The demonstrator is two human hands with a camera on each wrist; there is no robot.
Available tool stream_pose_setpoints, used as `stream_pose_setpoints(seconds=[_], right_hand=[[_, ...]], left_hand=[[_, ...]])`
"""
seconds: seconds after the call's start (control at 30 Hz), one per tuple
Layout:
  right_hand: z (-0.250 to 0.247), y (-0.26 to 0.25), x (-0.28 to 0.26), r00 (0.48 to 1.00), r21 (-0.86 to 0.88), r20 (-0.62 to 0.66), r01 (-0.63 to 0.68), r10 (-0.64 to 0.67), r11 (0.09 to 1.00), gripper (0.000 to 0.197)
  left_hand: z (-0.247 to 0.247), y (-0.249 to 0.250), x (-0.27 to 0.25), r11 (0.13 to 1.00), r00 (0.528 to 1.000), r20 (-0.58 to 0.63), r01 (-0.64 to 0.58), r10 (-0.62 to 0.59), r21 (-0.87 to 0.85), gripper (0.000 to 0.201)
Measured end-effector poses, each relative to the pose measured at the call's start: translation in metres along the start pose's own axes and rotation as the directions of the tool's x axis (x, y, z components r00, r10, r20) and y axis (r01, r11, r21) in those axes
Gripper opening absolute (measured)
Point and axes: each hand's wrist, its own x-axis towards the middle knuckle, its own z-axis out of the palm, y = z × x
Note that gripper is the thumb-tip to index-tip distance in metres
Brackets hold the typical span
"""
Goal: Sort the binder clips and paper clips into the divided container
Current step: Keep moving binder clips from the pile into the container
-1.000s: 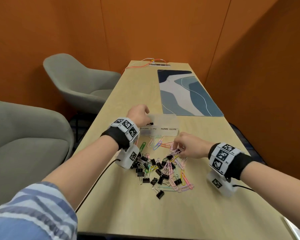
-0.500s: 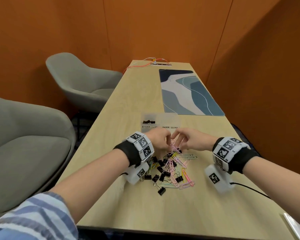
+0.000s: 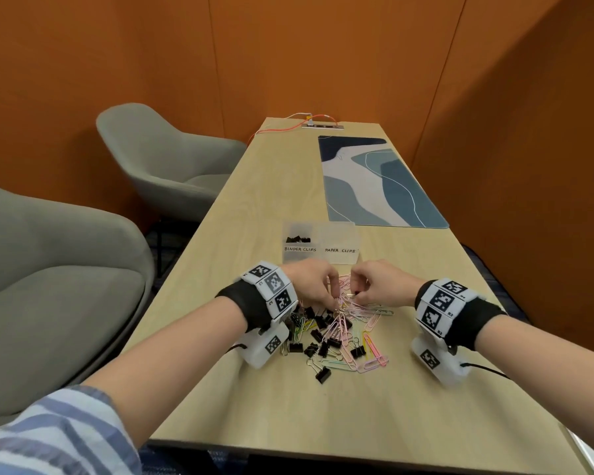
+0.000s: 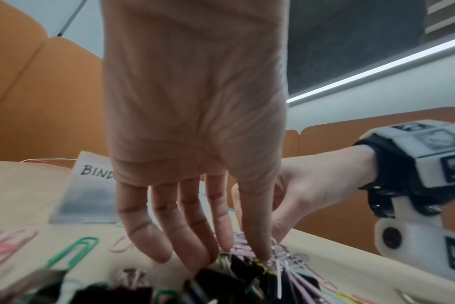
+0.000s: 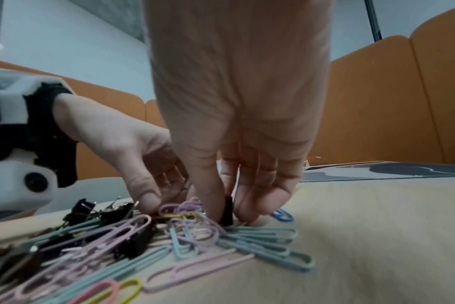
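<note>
Both hands work the far edge of the pile [image 3: 336, 332] in the middle of the head view, where binder clips [image 3: 323, 373] and paper clips [image 5: 262, 236] lie tangled on the worktop [image 3: 374, 406]. The right hand [image 3: 379, 284] pinches a black binder clip [image 5: 227, 209] between thumb and fingers, probably to free it from the pink loops around it. The left hand [image 3: 309, 282] reaches down with fingers nearly straight, tips touching the pile; whether it grips anything I cannot tell. The container [image 3: 321, 246] stands just above the hands in the frame, within easy reach. Its left compartment, labelled for binder clips, holds a few black ones; the right, labelled for paper clips, looks empty, so sorting seems barely begun.
</note>
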Motion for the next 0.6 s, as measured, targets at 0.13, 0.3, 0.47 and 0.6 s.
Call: stream_pose_setpoints(seconds=[0.13, 0.3, 0.47, 0.6], right_hand=[[-0.005, 0.0, -0.003, 0.999, 0.063, -0.034, -0.038, 0.04, 0.997, 0.015], [-0.014, -0.003, -0.013, 0.996, 0.204, -0.015, -0.087, 0.092, 0.975, 0.022], [-0.013, -0.011, -0.024, 0.997, 0.334, 0.027, -0.078, 0.073, 0.939, 0.022], [-0.008, -0.016, -0.032, 0.993, 0.16, 0.108, 0.025, -0.043, 0.987, 0.014]], left_hand=[[0.002, 0.01, 0.001, 0.997, 0.999, -0.018, -0.033, 0.034, 0.067, 0.025], [0.003, 0.013, 0.001, 0.991, 0.998, -0.017, -0.052, 0.054, 0.123, 0.031], [-0.001, 0.008, -0.002, 0.994, 0.996, -0.059, -0.056, 0.062, 0.088, 0.029], [-0.003, 0.002, -0.007, 0.996, 0.998, 0.051, -0.034, 0.03, 0.077, 0.034]])
